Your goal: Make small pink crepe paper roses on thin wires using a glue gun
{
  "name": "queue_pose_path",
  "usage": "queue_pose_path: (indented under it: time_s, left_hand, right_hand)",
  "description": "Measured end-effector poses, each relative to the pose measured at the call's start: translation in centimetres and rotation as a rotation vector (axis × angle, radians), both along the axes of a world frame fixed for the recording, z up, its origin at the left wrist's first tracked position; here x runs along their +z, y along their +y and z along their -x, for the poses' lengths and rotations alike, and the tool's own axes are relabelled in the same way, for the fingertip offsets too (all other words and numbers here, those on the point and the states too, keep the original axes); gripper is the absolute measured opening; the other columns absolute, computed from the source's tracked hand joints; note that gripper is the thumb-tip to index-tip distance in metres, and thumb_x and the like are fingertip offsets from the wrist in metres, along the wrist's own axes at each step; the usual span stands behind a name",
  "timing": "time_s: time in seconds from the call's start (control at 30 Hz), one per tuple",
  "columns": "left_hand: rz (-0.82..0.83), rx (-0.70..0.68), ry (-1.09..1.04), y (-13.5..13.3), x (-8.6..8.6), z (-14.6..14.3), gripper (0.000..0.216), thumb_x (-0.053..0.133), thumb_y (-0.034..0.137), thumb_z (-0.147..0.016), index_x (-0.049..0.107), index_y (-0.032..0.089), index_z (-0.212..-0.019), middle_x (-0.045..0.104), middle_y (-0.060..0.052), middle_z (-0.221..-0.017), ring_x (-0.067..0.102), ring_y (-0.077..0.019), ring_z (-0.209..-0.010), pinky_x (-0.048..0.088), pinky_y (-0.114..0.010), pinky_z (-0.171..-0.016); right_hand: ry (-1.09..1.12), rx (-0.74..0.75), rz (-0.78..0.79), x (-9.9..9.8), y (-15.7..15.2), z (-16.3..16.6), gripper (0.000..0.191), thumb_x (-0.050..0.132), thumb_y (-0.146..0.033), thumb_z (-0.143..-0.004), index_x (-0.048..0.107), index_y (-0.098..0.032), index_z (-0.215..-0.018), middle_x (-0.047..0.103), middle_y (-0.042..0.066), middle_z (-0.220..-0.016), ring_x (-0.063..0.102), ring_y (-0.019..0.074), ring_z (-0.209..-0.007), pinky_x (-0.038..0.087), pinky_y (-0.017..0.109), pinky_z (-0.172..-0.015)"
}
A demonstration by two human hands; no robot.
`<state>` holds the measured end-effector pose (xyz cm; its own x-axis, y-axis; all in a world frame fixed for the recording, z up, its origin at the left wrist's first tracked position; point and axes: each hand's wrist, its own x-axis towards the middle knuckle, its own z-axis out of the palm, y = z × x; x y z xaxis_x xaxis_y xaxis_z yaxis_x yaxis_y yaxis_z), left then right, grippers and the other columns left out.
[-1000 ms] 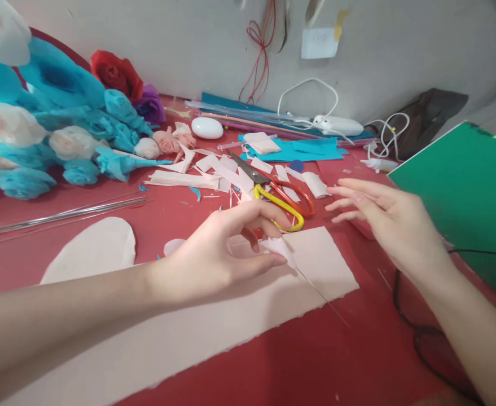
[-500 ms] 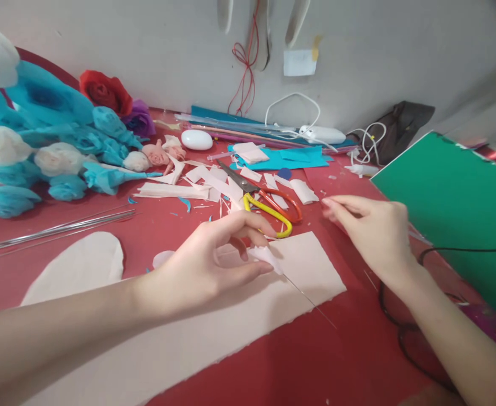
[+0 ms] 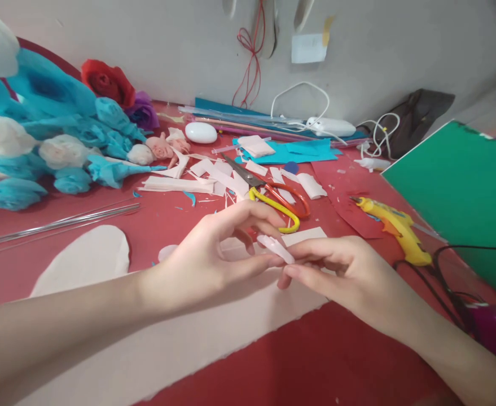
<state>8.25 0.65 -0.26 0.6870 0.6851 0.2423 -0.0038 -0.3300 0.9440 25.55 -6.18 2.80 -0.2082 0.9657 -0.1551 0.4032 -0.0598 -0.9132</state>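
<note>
A small pale pink paper flower bud (image 3: 276,248) is held over the strip of pale pink crepe paper (image 3: 214,332). My left hand (image 3: 207,262) pinches the bud from the left, thumb below and fingers above. At its lower right end, my right hand (image 3: 336,268) closes thumb and fingertips on the bud's base. The thin wire seen earlier is hidden behind the right hand. Just beyond the fingers lie scissors (image 3: 273,197) with one yellow and one red handle. A rounded pink paper piece (image 3: 89,256) rests left of my left wrist.
Blue and cream paper flowers (image 3: 99,135) crowd the left. Metal wires (image 3: 57,225) lie in front of them. Paper scraps (image 3: 222,177) surround the scissors. A yellow glue gun (image 3: 395,228) lies at right, its black cord near my right forearm, beside a green board (image 3: 459,203).
My right hand has moved left and down from the glue gun's side to the bud, and its fingers now grip the base. The glue gun has come into sight. My left hand stays on the bud.
</note>
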Motion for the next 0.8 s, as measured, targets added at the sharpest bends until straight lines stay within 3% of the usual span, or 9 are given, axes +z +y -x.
queue_pose_path:
  time_s: [0.13, 0.37, 0.6, 0.8]
  left_hand:
    - [0.03, 0.012, 0.012, 0.1, 0.1, -0.1, 0.029, 0.066, 0.021, -0.072, 0.053, 0.02, -0.098, 0.062, -0.001, -0.094, 0.061, -0.0147, -0.086, 0.048, -0.026, -0.073]
    - [0.063, -0.083, 0.0, -0.1, 0.9, -0.2, 0.009, 0.063, 0.022, -0.075, 0.064, 0.018, -0.083, 0.064, 0.0, -0.084, 0.059, -0.014, -0.083, 0.048, -0.024, -0.075]
    - [-0.001, -0.002, -0.049, -0.9, 1.9, -0.3, 0.006, 0.064, 0.017, -0.075, 0.068, 0.02, -0.078, 0.062, 0.001, -0.082, 0.059, -0.0114, -0.079, 0.048, -0.022, -0.074]
    - [-0.127, 0.047, -0.052, -1.3, 2.4, -0.1, 0.011, 0.063, 0.014, -0.075, 0.069, 0.022, -0.075, 0.061, 0.0, -0.081, 0.059, -0.0115, -0.076, 0.05, -0.021, -0.068]
  right_hand:
    - [0.085, -0.085, -0.043, -0.1, 0.0, 0.4, 0.023, 0.057, -0.01, -0.077, 0.069, -0.024, -0.092, 0.068, -0.004, -0.08, 0.064, 0.0069, -0.072, 0.051, 0.009, -0.062]
    - [0.047, -0.183, -0.182, 0.3, -0.6, 0.9, 0.02, 0.065, -0.012, -0.072, 0.071, -0.027, -0.083, 0.066, -0.006, -0.066, 0.064, 0.008, -0.064, 0.051, 0.007, -0.056]
    - [-0.141, -0.231, -0.444, 0.3, -0.8, 1.3, 0.021, 0.067, -0.012, -0.07, 0.072, -0.029, -0.081, 0.056, -0.007, -0.05, 0.043, 0.0027, -0.036, 0.034, 0.009, -0.032]
    - [-0.169, -0.22, -0.472, 0.7, -1.1, 1.4, 0.023, 0.065, -0.008, -0.069, 0.071, -0.027, -0.08, 0.055, -0.008, -0.048, 0.041, 0.0036, -0.037, 0.032, 0.013, -0.032]
